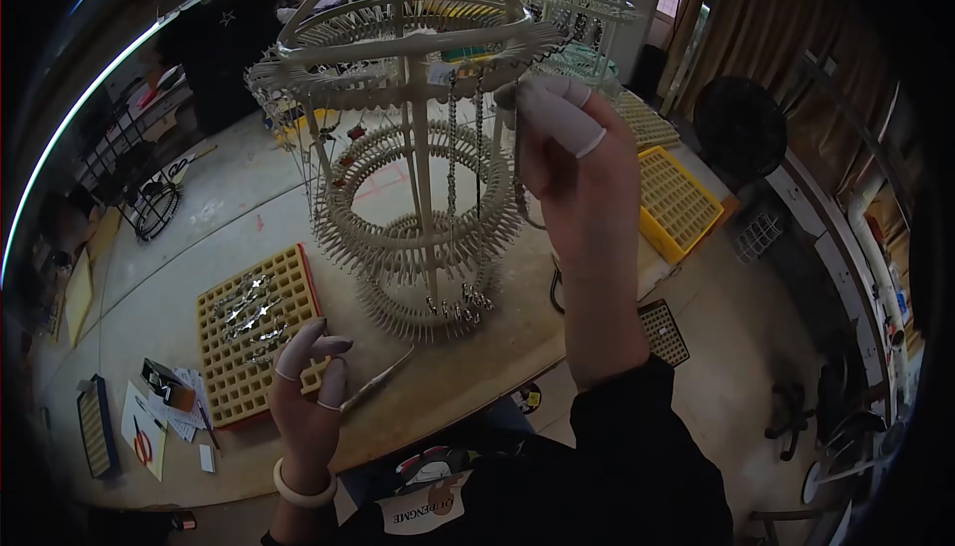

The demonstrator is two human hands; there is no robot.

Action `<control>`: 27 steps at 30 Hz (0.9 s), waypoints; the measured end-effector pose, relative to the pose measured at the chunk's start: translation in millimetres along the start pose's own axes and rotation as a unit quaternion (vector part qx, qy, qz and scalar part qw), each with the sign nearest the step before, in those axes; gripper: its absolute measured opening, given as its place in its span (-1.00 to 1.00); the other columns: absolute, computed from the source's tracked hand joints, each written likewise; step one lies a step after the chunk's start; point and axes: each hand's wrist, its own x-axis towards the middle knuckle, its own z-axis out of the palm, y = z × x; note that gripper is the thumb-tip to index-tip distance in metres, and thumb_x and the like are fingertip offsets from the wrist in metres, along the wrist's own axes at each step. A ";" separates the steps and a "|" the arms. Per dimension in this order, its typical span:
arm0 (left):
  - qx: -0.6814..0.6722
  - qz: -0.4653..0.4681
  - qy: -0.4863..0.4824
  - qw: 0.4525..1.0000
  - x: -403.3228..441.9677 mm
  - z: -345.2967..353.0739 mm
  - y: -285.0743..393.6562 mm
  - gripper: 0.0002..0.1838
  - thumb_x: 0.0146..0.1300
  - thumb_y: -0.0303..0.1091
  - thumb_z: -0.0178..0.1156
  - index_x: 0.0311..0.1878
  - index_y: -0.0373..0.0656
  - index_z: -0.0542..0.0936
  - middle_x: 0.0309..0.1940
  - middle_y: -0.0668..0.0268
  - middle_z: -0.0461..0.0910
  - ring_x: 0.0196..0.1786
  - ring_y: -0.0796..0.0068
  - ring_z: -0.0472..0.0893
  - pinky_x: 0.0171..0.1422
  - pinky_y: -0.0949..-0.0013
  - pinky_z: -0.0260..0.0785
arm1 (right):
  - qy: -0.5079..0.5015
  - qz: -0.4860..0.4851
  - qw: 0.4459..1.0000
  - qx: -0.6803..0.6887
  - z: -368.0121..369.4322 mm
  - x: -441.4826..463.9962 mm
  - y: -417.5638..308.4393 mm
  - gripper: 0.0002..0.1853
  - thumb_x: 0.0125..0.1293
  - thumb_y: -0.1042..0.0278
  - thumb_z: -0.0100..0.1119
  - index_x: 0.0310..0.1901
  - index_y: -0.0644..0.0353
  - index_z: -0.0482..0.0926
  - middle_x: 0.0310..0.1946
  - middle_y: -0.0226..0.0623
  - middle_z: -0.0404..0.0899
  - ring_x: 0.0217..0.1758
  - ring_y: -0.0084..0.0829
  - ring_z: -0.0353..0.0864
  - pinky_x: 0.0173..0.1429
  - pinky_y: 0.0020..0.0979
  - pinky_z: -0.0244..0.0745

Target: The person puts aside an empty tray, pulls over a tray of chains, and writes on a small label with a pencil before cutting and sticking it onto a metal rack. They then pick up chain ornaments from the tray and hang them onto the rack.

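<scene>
A tall pale rack [423, 188] with rings of hooks stands on the table, with dark and silvery chains [453, 153] hanging inside it. My right hand [567, 133], with white finger covers, is raised at the rack's upper right rim. Its fingers are closed together around something I cannot make out, and a chain hangs just below. My left hand [310, 387], also in finger covers, is low beside the yellow grid tray [224, 367]. Its fingers are apart and curved, with nothing visible between them. Silvery pieces [249, 307] lie on that tray. A thin pointed tool [378, 383] lies right of my left hand.
Red scissors [143, 444], papers and a dark narrow tray [97, 427] lie at the left. Another yellow tray [681, 203] is on the right table edge. A second rack [582, 24] stands behind. A person in dark clothes [219, 49] is across the table.
</scene>
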 end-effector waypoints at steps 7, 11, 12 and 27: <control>0.011 -0.006 0.009 1.000 0.3 -0.3 -4.1 -0.57 0.08 -0.66 0.08 0.09 -0.25 0.45 -0.25 0.26 0.61 -0.07 0.45 0.49 0.17 0.33 0.25 | -0.020 -0.018 1.000 -0.007 3.7 8.3 -4.0 -0.89 0.12 0.41 0.23 -0.38 0.27 0.60 -0.69 -0.58 0.37 -0.73 -0.79 0.14 -0.67 -0.67 -0.05; 0.021 -0.010 0.003 1.000 0.8 -1.4 -4.3 -0.57 0.09 -0.65 0.08 0.09 -0.24 0.45 -0.26 0.27 0.62 -0.07 0.45 0.49 0.17 0.33 0.24 | -0.026 -0.014 0.999 -0.014 6.8 6.8 -6.4 -0.87 0.10 0.39 0.26 -0.39 0.27 0.62 -0.68 -0.57 0.38 -0.72 -0.79 0.15 -0.67 -0.67 -0.05; 0.021 -0.010 0.004 1.000 1.0 -1.6 -4.1 -0.57 0.09 -0.65 0.08 0.09 -0.24 0.45 -0.26 0.27 0.62 -0.07 0.45 0.49 0.17 0.33 0.24 | -0.020 -0.011 0.999 -0.024 8.3 6.2 -7.3 -0.87 0.09 0.38 0.27 -0.39 0.27 0.62 -0.68 -0.57 0.38 -0.72 -0.79 0.15 -0.67 -0.67 -0.05; 0.037 -0.018 0.001 0.999 -3.7 -5.7 -11.2 -0.60 0.09 -0.63 0.11 0.06 -0.21 0.49 -0.26 0.29 0.64 -0.08 0.46 0.50 0.19 0.33 0.22 | 0.022 -0.010 0.997 -0.073 8.0 4.9 -4.7 -0.87 0.07 0.38 0.30 -0.43 0.26 0.62 -0.73 -0.58 0.36 -0.74 -0.81 0.14 -0.67 -0.68 -0.08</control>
